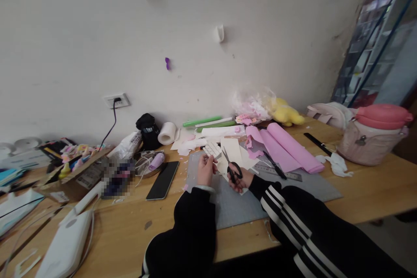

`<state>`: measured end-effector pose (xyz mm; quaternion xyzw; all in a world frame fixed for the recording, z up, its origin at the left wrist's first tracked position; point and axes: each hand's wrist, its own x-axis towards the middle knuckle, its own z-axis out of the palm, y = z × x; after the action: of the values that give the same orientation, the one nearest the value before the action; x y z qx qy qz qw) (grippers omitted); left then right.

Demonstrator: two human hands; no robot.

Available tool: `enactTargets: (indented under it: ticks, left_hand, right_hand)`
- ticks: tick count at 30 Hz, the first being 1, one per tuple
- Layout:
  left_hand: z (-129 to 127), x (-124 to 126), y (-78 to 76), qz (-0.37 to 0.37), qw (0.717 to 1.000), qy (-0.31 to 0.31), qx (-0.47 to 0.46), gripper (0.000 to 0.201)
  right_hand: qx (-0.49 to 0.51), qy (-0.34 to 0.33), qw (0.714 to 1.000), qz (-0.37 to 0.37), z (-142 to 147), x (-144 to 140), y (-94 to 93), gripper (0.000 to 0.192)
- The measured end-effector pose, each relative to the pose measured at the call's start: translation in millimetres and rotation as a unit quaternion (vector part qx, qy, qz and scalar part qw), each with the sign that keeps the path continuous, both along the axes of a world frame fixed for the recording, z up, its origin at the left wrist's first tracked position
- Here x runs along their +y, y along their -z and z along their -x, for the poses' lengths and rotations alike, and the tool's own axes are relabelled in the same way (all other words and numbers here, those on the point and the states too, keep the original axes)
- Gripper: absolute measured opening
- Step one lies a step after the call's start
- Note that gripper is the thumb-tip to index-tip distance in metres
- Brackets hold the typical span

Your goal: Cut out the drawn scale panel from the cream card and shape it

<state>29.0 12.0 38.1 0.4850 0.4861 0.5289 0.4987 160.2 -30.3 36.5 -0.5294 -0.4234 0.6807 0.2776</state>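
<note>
My right hand [240, 179] is closed round the black handles of a pair of scissors [235, 171], its blades pointing up and to the left. Close beside it, my left hand [206, 170] has its fingers curled together above the grey cutting mat [233, 208]; whatever they pinch, if anything, is too small to make out. Cream paper sheets [232, 147] lie behind and under the hands. A white patterned piece [211, 148] rests just beyond my left fingers. To the right of the scissors, a steel ruler [293, 176] and a black pen-like tool [274, 165] lie on the mat.
Pink paper rolls [289, 145] spread over the mat's right side. A black phone [163, 180] lies left of the mat, near a cardboard box [78, 176] of small figures. A white power bank-like block [67, 243] sits front left. At the right stands a pink bag [360, 145].
</note>
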Motion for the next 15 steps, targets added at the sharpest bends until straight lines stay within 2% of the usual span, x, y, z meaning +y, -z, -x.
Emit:
enactTargets:
  ticks: [5,11,15]
  left_hand:
    - [-0.4,-2.6,-0.6,-0.012,1.0,0.024,-0.012,0.022]
    - [-1.7,-8.9,-3.0,-0.005,0.995,0.097,0.003,0.019]
    - [-2.9,-8.8,-1.3,0.011,0.992,0.125,0.023,0.018]
  right_hand:
    - [-0.002,-0.015,1.0,-0.013,-0.8,-0.9,4.2,0.032]
    - [-0.007,-0.01,0.999,-0.031,-0.4,-1.2,4.7,0.031]
    - [-0.007,-0.001,0.999,-0.042,-0.7,-2.3,3.3,0.032]
